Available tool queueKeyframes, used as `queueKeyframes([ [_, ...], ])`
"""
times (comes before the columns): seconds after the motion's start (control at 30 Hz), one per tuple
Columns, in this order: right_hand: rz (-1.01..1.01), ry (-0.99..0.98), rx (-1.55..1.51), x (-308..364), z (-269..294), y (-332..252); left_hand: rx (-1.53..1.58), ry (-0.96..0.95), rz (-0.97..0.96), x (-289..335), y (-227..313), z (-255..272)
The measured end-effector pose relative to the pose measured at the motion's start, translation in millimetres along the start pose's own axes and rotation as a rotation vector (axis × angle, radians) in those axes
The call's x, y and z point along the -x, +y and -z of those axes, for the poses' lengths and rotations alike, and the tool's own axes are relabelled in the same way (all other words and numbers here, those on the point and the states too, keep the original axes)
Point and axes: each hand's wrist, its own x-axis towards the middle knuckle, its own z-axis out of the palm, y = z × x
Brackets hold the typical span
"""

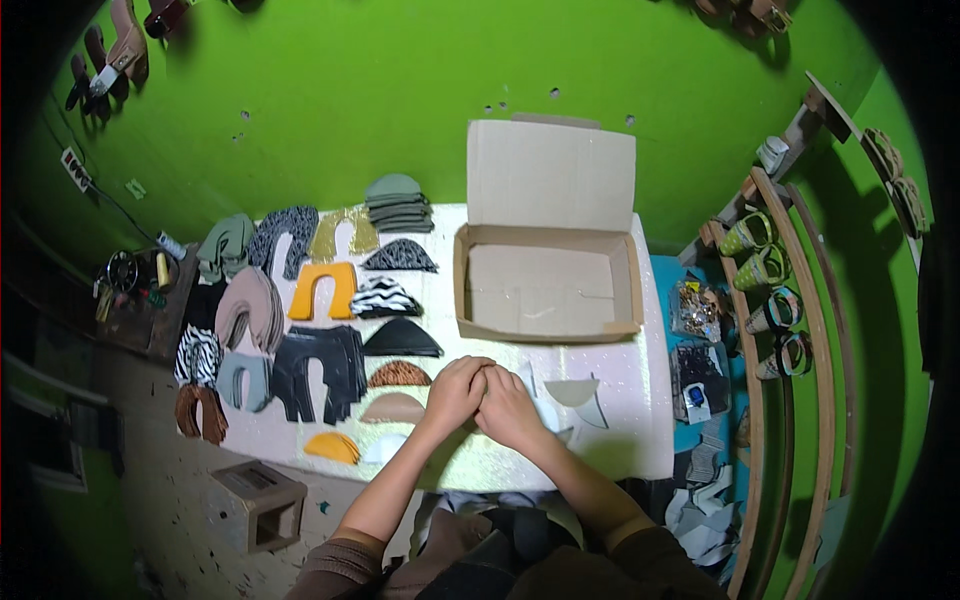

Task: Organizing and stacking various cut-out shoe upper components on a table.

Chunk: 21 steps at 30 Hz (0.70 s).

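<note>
My left hand (459, 392) and my right hand (507, 402) meet above the front middle of the table (640, 440), their fingers closed against each other. Whatever may be between them is hidden. Left of them lie half-round cut pieces: a brown spotted stack (400, 374), a tan one (394, 408) and a black one (402, 338). To the right, pale grey offcuts (573, 392) and white scraps (545, 412) rest on the table. Beyond my hands stands an open cardboard box (548, 325) with its lid raised against the wall; its visible floor looks bare.
U-shaped stacks in black (345, 370), orange (325, 285) and mauve (245, 310) fill the left of the table. Green half-rounds (398, 205) are piled at the back. A wooden rack (790, 400) holding sandals stands right. A wooden stool (258, 505) is on the floor.
</note>
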Motion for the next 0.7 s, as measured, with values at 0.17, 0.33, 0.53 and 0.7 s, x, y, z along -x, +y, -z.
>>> queueKeyframes([
  [0.17, 0.047, -0.092, -0.032, 68, 1, 26, 0.006, -0.055, 0.09, 45, 23, -44],
  [0.33, -0.057, -0.08, 0.053, 111, 2, 79, 0.022, 0.044, 0.217, 75, 32, -74],
  [0.53, -0.103, -0.09, 0.224, 128, 4, 119, 0.021, 0.038, 0.284, 87, 40, -112],
  [0.7, -0.166, -0.075, 0.215, 126, -4, 119, 0.02, 0.027, 0.281, 89, 48, -133],
])
